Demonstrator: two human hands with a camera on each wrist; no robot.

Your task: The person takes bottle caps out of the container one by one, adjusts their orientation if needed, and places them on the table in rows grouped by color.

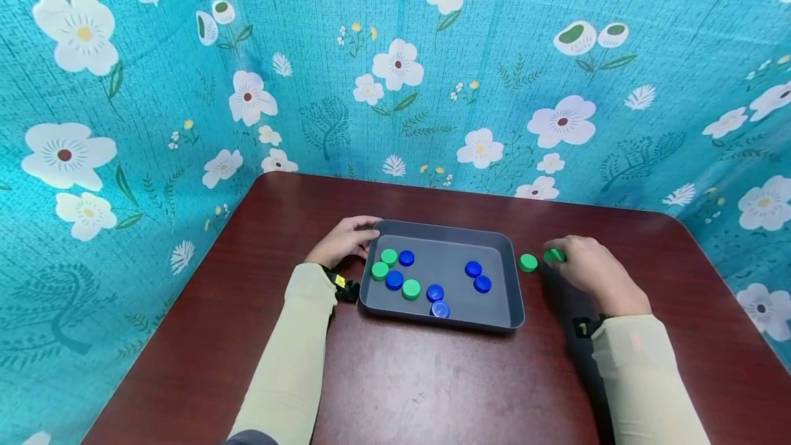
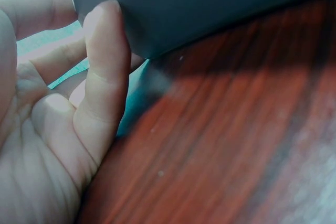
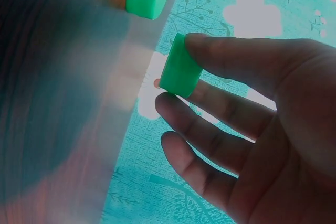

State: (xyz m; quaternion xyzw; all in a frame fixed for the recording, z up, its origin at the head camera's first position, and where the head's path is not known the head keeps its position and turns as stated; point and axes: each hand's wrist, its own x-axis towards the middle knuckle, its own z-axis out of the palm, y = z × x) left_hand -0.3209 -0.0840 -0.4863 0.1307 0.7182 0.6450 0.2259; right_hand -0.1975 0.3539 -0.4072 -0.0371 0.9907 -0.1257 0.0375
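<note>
A dark grey rectangular tray [image 1: 432, 231] lies on the table with green and blue bottle caps in it. My left hand [image 1: 346, 242] grips the tray at its far left corner; in the left wrist view the thumb [image 2: 107, 66] lies against the tray's outer wall [image 2: 210, 3]. Right of the tray, my right hand [image 1: 590, 270] pinches a green bottle cap [image 3: 181, 69] between thumb and fingers. Another green cap [image 1: 528, 263] rests on the table between that hand and the tray's right wall.
Three green caps, one of them a green cap [image 1: 410, 289], and several blue ones sit in the tray, mostly toward its left half. Two blue caps, including a blue cap [image 1: 473, 268], lie toward the right. A flowered turquoise cloth [image 1: 402, 115] hangs behind the brown table [image 1: 395, 376].
</note>
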